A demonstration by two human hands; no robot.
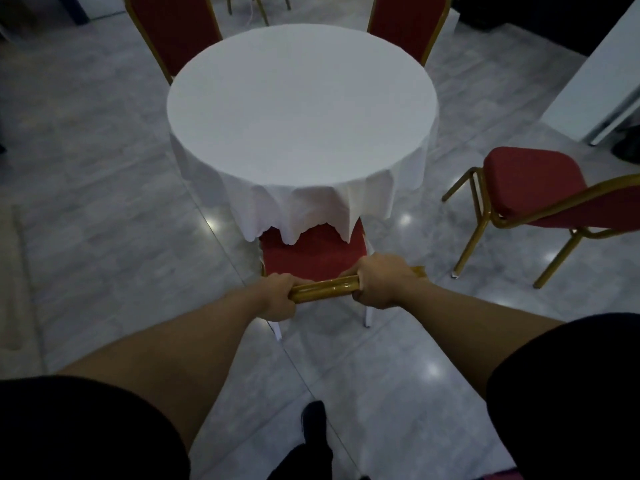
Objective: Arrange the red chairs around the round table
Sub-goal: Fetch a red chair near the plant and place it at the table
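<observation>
Hands [277, 295] gripping chair [313, 252] at table [301, 98] edge

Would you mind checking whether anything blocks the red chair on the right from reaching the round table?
Nothing visible does: only bare grey tiled floor lies between the red gold-framed chair and the white-clothed round table.

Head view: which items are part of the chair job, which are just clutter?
Job: round table under white cloth; near red padded chair with gold frame, gripped by left hand and right hand; two far red chairs; stray red chair.
Clutter: white panel; far gold chair legs.
</observation>
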